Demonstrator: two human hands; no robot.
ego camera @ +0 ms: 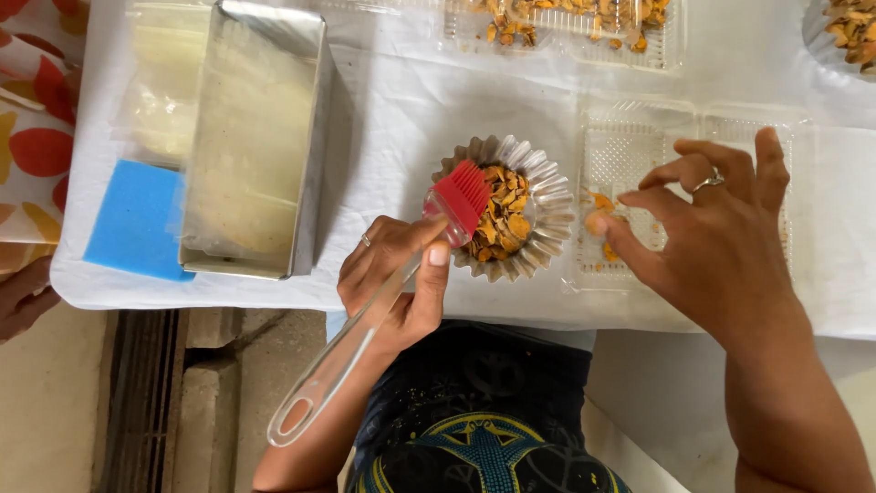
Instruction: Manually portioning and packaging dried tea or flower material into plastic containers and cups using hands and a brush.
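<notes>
Head view looks down on my left hand, fingers wrapped around the clear handle of a silicone pastry brush whose red bristles rest on the rim of a fluted foil cup filled with orange-brown dried pieces. My right hand pinches one orange piece between thumb and forefinger over a clear plastic tray just beside the cup. A metal loaf tin and a blue sponge sit farther left on the white tabletop.
</notes>
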